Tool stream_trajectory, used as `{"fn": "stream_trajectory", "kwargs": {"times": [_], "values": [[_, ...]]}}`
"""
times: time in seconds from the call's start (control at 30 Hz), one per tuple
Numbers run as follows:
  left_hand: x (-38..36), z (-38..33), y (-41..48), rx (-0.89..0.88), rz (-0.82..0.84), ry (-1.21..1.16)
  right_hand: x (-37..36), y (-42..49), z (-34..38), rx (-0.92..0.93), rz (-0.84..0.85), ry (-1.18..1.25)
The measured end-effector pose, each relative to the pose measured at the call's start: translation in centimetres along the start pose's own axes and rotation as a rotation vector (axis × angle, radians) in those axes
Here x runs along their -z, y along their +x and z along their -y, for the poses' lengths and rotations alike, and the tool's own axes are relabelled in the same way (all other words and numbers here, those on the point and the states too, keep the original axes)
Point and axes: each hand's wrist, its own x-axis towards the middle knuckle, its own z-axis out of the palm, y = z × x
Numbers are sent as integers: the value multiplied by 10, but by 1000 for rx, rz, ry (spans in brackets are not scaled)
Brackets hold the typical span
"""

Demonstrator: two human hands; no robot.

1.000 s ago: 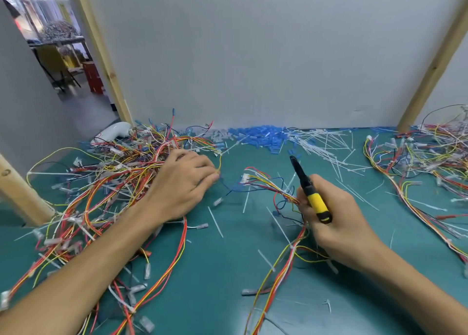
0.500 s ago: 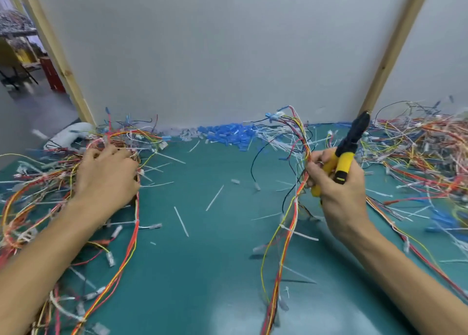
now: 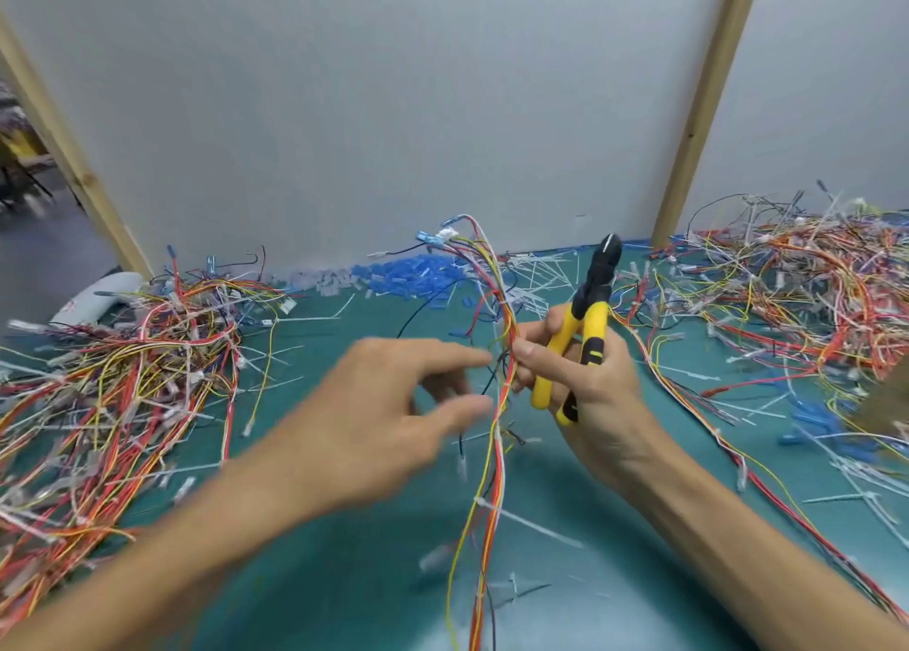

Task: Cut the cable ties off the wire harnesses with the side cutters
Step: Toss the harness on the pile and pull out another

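Observation:
My right hand (image 3: 585, 385) grips the yellow-handled side cutters (image 3: 588, 316), black jaws pointing up, and pinches a wire harness (image 3: 497, 444) of red, orange and yellow wires between thumb and fingers. The harness stands lifted off the green mat, its connector end (image 3: 445, 234) up top and its tail trailing toward me. White cable ties (image 3: 484, 503) still wrap it lower down. My left hand (image 3: 393, 419), blurred with fingers spread, hovers just left of the harness and holds nothing.
A tangled heap of harnesses (image 3: 123, 370) covers the mat's left side and another heap (image 3: 797, 296) the right. Cut white ties (image 3: 541, 271) and blue connector bits (image 3: 408, 274) lie along the grey back wall. Wooden posts (image 3: 703, 104) stand at the corners.
My left hand left the left heap and swung right to beside the lifted harness. My right hand stayed up with cutters and harness; the view shifted slightly.

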Motion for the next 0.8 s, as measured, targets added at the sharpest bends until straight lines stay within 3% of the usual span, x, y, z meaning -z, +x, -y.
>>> {"fn": "stream_trajectory", "kwargs": {"times": [0.07, 0.13, 0.23, 0.3, 0.43, 0.67, 0.8], "values": [[-29, -10, 9, 153, 66, -416, 0, -2, 1, -28, 70, -65], [-41, -7, 16, 279, -4, -682, 2, -3, 5, -48, 154, -107], [-44, 12, 20, 356, -141, -828, 3, -3, 12, -69, 276, -135], [-42, 30, 21, 404, -178, -918, -1, -4, 9, -42, 240, -251], [-43, 58, 12, 350, -213, -930, -6, -5, -4, -25, 62, -463], [-55, 62, -4, 131, -47, -867, -13, -9, -10, -14, 51, -552], [-68, 62, -11, 127, -64, -563, -13, -11, -9, 54, 56, -670]]}}
